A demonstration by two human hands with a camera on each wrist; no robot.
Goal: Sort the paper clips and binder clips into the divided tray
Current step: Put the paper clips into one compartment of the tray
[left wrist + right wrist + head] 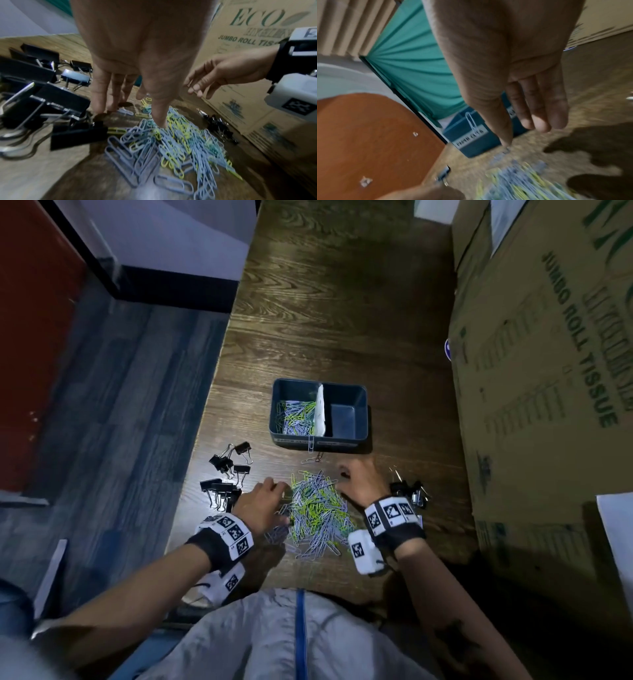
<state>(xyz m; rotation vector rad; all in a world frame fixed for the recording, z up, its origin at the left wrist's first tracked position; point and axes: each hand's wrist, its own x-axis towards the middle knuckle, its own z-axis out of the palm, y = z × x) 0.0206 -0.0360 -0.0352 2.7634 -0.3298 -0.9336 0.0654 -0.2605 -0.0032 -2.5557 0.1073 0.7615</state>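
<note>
Both hands are down at the heap of paper clips (317, 510) on the wooden table (329, 320), one each side. The left hand (262, 503) has straight, slightly parted fingers (102, 93) touching the tabletop at the heap's left edge, thumb planted in the clips. The right hand (359, 484) hovers at the far right edge, fingers (539, 108) straight and pressed together, holding nothing. The divided tray (356, 436) sits just beyond the heap; its left compartment holds paper clips, and one clip hangs over the near wall. Black binder clips (227, 477) lie left of the heap (a smaller bunch (409, 491) sits right, against the cardboard box (548, 371)).
</note>
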